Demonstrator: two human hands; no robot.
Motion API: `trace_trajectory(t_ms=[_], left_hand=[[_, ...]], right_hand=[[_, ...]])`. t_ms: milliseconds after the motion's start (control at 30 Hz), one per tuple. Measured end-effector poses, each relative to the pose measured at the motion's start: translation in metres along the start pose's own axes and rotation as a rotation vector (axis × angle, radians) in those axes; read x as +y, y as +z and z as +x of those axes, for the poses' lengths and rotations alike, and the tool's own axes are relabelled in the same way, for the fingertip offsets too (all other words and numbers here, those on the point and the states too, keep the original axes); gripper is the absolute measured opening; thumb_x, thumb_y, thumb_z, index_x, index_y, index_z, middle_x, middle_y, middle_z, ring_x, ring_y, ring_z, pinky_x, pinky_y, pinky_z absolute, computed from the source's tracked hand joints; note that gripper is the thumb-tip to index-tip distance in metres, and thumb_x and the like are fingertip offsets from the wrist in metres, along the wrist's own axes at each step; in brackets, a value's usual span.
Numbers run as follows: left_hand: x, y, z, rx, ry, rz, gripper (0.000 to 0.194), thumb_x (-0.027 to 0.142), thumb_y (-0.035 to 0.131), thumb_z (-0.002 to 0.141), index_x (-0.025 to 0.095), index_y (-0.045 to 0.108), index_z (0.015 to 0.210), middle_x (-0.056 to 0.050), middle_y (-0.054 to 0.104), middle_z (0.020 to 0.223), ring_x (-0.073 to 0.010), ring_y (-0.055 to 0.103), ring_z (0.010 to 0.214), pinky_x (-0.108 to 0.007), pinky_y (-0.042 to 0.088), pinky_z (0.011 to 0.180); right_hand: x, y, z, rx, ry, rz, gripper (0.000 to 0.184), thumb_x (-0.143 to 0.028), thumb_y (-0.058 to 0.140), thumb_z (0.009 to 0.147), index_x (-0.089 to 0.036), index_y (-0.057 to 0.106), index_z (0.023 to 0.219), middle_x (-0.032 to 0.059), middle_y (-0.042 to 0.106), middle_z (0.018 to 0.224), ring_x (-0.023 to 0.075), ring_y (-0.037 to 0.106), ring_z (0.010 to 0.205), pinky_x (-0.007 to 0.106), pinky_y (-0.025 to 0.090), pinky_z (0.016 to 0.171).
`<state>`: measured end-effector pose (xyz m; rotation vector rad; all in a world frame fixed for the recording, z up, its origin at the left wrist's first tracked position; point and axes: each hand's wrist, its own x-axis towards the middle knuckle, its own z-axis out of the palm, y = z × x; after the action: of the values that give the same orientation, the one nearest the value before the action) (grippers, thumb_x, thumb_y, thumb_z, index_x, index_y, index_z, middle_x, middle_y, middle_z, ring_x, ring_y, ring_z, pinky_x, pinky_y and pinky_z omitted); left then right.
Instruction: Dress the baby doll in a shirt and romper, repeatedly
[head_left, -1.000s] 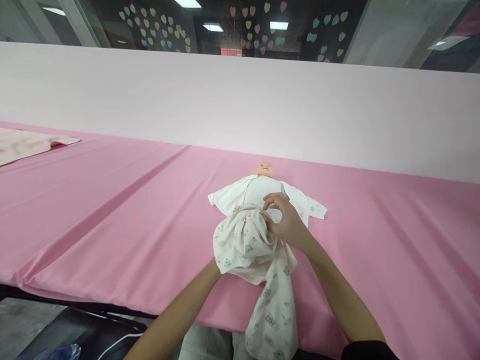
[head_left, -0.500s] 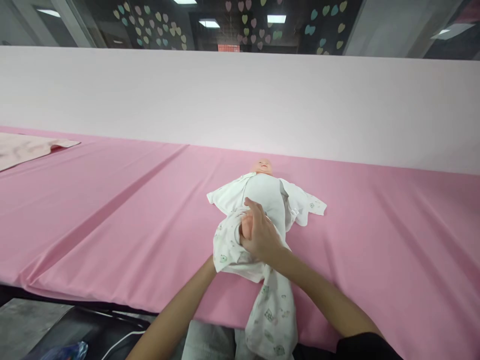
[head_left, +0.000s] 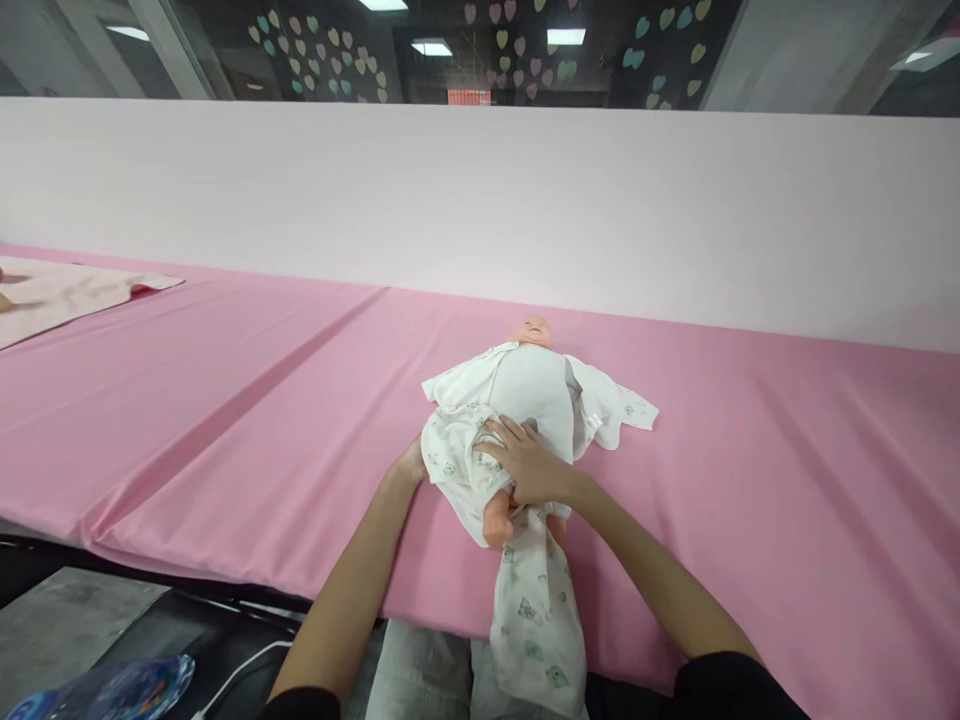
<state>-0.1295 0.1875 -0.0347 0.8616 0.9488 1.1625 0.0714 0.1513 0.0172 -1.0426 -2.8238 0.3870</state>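
Note:
A baby doll [head_left: 534,332] lies on its back, head away from me, in a white top [head_left: 529,390] with spread sleeves. Patterned white baby trousers [head_left: 465,470] are bunched around one leg, whose bare foot [head_left: 497,520] pokes out of the cuff. The other trouser leg [head_left: 536,630] hangs loose over the table's front edge; the doll's second foot [head_left: 556,527] shows partly beside it. My right hand [head_left: 529,465] rests across the trousers at the doll's thigh, fingers stretched and apart. Against the trousers' left side is my left hand [head_left: 414,462], its fingers hidden by cloth.
The pink padded surface [head_left: 262,440] spreads to both sides and ends at a white wall [head_left: 480,200]. A pale cloth [head_left: 67,290] lies at the far left. Below the front edge are a black seat [head_left: 217,640], a white cable [head_left: 244,670] and a shiny blue plastic item [head_left: 142,690].
The doll's foot has come out through the bunched trouser leg. My right hand went from the foot to the thigh, and my left hand has moved back out to the trousers' left side.

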Motion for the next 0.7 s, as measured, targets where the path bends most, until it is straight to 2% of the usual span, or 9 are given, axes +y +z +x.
trace_trajectory(t_ms=[100, 200, 267, 333, 400, 467, 533, 600, 700], left_hand=[[0.002, -0.006, 0.007, -0.019, -0.077, -0.073, 0.040, 0.042, 0.047, 0.084, 0.011, 0.059, 0.107, -0.010, 0.065, 0.103, -0.0284, 0.061, 0.095, -0.040, 0.049, 0.084], [0.009, -0.002, 0.003, -0.063, -0.016, -0.204, 0.052, 0.048, 0.048, 0.081, 0.017, 0.051, 0.123, -0.010, 0.063, 0.113, -0.0266, 0.060, 0.102, -0.039, 0.048, 0.089], [0.012, 0.005, -0.003, -0.116, 0.044, -0.254, 0.061, 0.040, 0.060, 0.076, 0.024, 0.042, 0.132, -0.008, 0.060, 0.120, -0.0253, 0.059, 0.105, -0.038, 0.046, 0.092], [0.011, 0.012, -0.009, -0.151, 0.064, -0.210, 0.077, 0.023, 0.070, 0.067, 0.030, 0.035, 0.136, -0.006, 0.059, 0.120, -0.0253, 0.058, 0.106, -0.037, 0.047, 0.091], [0.008, 0.016, -0.009, -0.144, 0.066, -0.136, 0.089, 0.012, 0.073, 0.061, 0.033, 0.032, 0.137, -0.005, 0.061, 0.117, -0.0254, 0.059, 0.105, -0.036, 0.049, 0.088], [0.003, 0.015, -0.006, -0.087, 0.084, -0.109, 0.090, 0.009, 0.073, 0.060, 0.032, 0.033, 0.137, -0.005, 0.063, 0.110, -0.0241, 0.061, 0.100, -0.034, 0.051, 0.084], [-0.001, 0.012, 0.001, -0.014, 0.101, -0.130, 0.086, 0.009, 0.072, 0.060, 0.030, 0.036, 0.135, -0.004, 0.065, 0.104, -0.0223, 0.063, 0.093, -0.033, 0.052, 0.081], [-0.002, 0.008, 0.007, 0.046, 0.107, -0.178, 0.083, 0.008, 0.071, 0.060, 0.028, 0.038, 0.134, -0.004, 0.066, 0.100, -0.0215, 0.064, 0.089, -0.035, 0.052, 0.080], [0.000, 0.002, 0.011, 0.105, 0.088, -0.271, 0.081, 0.006, 0.069, 0.058, 0.027, 0.041, 0.131, -0.003, 0.066, 0.097, -0.0210, 0.064, 0.086, -0.036, 0.052, 0.082]], right_hand=[[0.000, 0.002, -0.001, -0.041, 0.010, -0.017, 0.081, -0.015, 0.065, 0.056, -0.020, 0.036, 0.132, 0.0161, 0.013, 0.147, 0.0381, 0.004, 0.135, 0.062, 0.019, 0.100], [-0.006, 0.005, -0.002, -0.041, 0.029, -0.027, 0.080, -0.011, 0.063, 0.058, -0.019, 0.035, 0.132, 0.0163, 0.010, 0.148, 0.0380, 0.001, 0.135, 0.063, 0.020, 0.099], [-0.010, 0.008, -0.001, -0.053, 0.049, -0.054, 0.082, -0.008, 0.062, 0.057, -0.018, 0.034, 0.133, 0.0166, 0.008, 0.149, 0.0391, -0.002, 0.135, 0.066, 0.019, 0.098], [-0.012, 0.009, -0.001, -0.083, 0.060, -0.068, 0.086, -0.005, 0.063, 0.056, -0.016, 0.031, 0.135, 0.0168, 0.004, 0.150, 0.0403, -0.004, 0.135, 0.067, 0.017, 0.098], [-0.011, 0.006, -0.001, -0.124, 0.049, -0.030, 0.091, -0.005, 0.066, 0.054, -0.017, 0.029, 0.137, 0.0159, 0.001, 0.150, 0.0404, -0.007, 0.135, 0.067, 0.016, 0.099], [-0.006, -0.003, -0.002, -0.159, 0.003, 0.083, 0.095, -0.011, 0.071, 0.054, -0.019, 0.028, 0.138, 0.0141, 0.003, 0.151, 0.0388, -0.008, 0.136, 0.063, 0.016, 0.102], [0.002, -0.016, -0.004, -0.175, -0.074, 0.274, 0.094, -0.023, 0.076, 0.057, -0.022, 0.029, 0.138, 0.0117, 0.012, 0.150, 0.0347, -0.001, 0.137, 0.056, 0.016, 0.107], [0.013, -0.027, -0.007, -0.136, -0.102, 0.514, 0.087, -0.035, 0.075, 0.062, -0.027, 0.031, 0.138, 0.0088, 0.024, 0.147, 0.0290, 0.014, 0.136, 0.048, 0.022, 0.108], [0.031, -0.034, -0.008, 0.052, 0.095, 0.855, 0.073, -0.039, 0.067, 0.071, -0.031, 0.033, 0.135, 0.0081, 0.035, 0.137, 0.0216, 0.044, 0.119, 0.038, 0.042, 0.093]])
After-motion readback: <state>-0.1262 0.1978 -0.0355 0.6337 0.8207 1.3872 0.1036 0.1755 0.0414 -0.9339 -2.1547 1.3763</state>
